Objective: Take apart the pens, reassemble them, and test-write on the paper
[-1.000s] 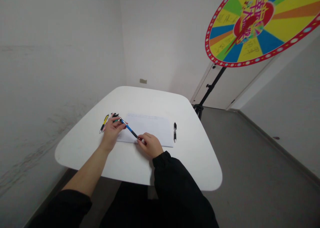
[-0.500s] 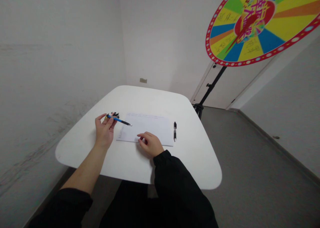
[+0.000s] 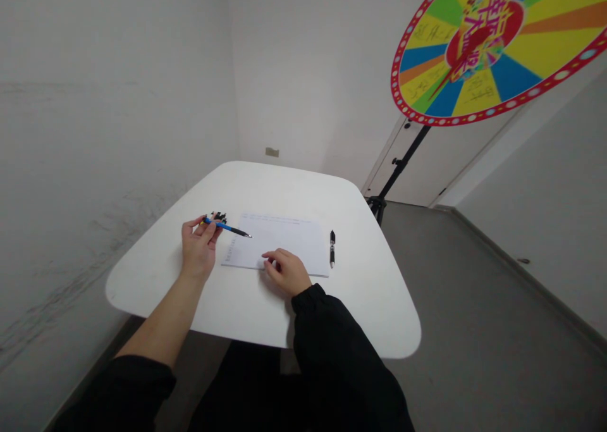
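My left hand [image 3: 198, 248] holds a blue pen [image 3: 226, 228] between thumb and fingers, its tip pointing right over the left edge of a white sheet of paper [image 3: 279, 243]. Behind that hand lie several more pens [image 3: 217, 217], mostly hidden by it. My right hand [image 3: 286, 271] rests on the near edge of the paper with its fingers curled, and I see nothing in it. A black pen [image 3: 332, 248] lies on the white table [image 3: 265, 185] just right of the paper.
A colourful prize wheel [image 3: 497, 46] on a black stand [image 3: 396, 172] rises beyond the table's far right corner. A white wall runs close along the left. Grey floor stretches to the right.
One second ago both hands held the blue pen over the paper. My right hand let go and stayed on the paper; my left hand carried the pen back to the left.
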`<state>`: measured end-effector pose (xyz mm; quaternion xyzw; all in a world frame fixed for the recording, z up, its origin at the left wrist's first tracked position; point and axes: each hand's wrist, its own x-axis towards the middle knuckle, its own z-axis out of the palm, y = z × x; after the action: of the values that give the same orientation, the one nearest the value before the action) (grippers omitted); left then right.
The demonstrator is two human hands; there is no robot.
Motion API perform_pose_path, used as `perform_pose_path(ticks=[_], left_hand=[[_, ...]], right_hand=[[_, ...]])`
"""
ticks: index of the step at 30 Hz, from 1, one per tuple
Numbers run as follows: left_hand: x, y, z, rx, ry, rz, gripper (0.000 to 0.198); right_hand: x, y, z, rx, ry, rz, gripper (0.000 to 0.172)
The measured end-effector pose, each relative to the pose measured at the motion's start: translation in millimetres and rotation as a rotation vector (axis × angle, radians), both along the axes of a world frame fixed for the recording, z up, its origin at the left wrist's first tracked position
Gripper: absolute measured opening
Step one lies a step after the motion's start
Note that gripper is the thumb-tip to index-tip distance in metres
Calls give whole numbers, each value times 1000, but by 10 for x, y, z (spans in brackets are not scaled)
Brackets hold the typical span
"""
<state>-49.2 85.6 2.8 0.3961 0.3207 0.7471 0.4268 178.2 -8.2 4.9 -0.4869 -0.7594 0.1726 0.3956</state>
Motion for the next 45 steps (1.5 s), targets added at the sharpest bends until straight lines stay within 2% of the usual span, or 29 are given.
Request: perform_pose_path(ticks=[5, 10, 13, 15, 18, 20, 24, 28, 33, 37, 41, 45], left_hand=[[86, -88, 54, 0, 88, -27, 57], [320, -231, 105, 22, 280, -123, 65], [512, -351, 151, 47, 367, -230, 61], [638, -426, 192, 76, 429, -254, 57], [818, -493, 259, 152, 518, -354, 56], [936, -489, 283, 202, 587, -400, 53], [1179, -367, 203, 300, 911, -288, 26], [1446, -221, 28, 413, 1249, -210, 23], [1706, -173, -36, 363, 1570, -151, 25], [1752, -206, -59, 248, 1744, -72, 38], [1745, -244, -92, 181, 1791, -48, 45], [1753, -267, -71, 144, 1788, -51, 49]], right_hand=[[22, 8, 25, 91, 123, -169, 30], [31, 24, 9, 195, 0, -196, 38], [20, 31, -13, 205, -93, -192, 29], [21, 29, -22, 198, -101, -186, 20], [75, 32, -27, 161, 21, -228, 17], [167, 52, -27, 109, 176, -322, 18], [452, 132, -18, 54, 553, -571, 25], [738, 211, 52, 46, 828, -560, 28], [967, 365, 274, 19, 760, -505, 23], [1044, 607, 409, -149, 714, -396, 11], [1082, 905, 372, -367, 721, -289, 26], [1113, 1202, 215, -459, 628, -328, 19]])
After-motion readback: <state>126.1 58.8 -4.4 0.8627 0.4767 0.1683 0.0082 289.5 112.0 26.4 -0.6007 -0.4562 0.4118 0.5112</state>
